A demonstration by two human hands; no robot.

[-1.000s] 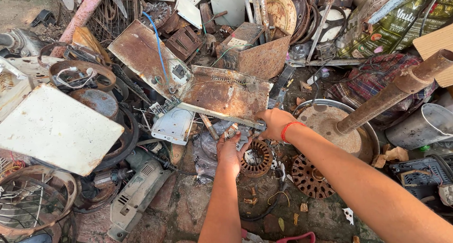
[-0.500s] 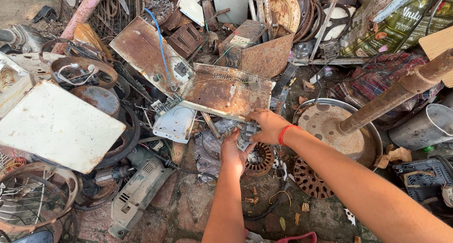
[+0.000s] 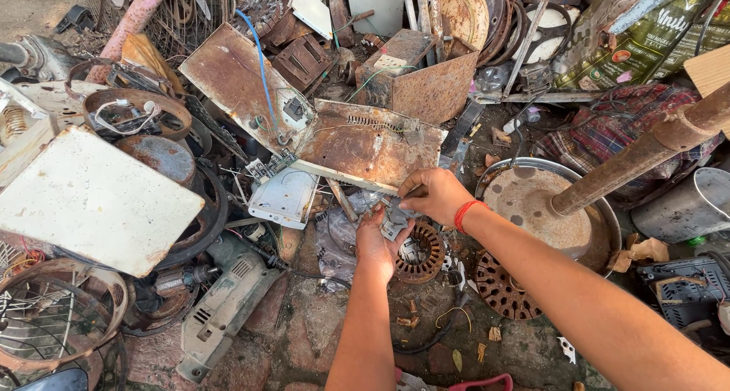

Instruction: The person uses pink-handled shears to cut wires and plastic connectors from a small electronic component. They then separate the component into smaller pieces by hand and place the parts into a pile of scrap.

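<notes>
**Q:** As the view runs from left to right, what do I pass before my hands?

**A:** First the white flat panel (image 3: 91, 197), lying face up at far left, then the grey power-tool body (image 3: 224, 307) on the ground below it, then the small pale plastic housing (image 3: 285, 197). None of these touches my hands.

**Q:** Where is the piece I work on, and how do my hands stand to it?

**A:** The small grey metal part (image 3: 394, 222) sits between my two hands, at the near edge of the rusty metal plate (image 3: 369, 144). My left hand (image 3: 378, 243) comes up from below, fingers curled round the part's lower side. My right hand (image 3: 432, 195) comes in from the right, fingertips pinched together at its upper end, just under the plate's edge. Both are in contact as far as I can tell; the left seems to carry the weight. The part's long axis I cannot make out, my fingers cover too much of it.

**Q:** What crowds the spot?

**A:** The plate slants upward and left, overhanging the part. Directly beneath my hands lies the round copper-wound motor stator (image 3: 420, 253); to its right the rusty slotted disc (image 3: 502, 284), then the upturned metal basin (image 3: 544, 208) with the rusty pipe (image 3: 646, 151) resting across it.
</notes>
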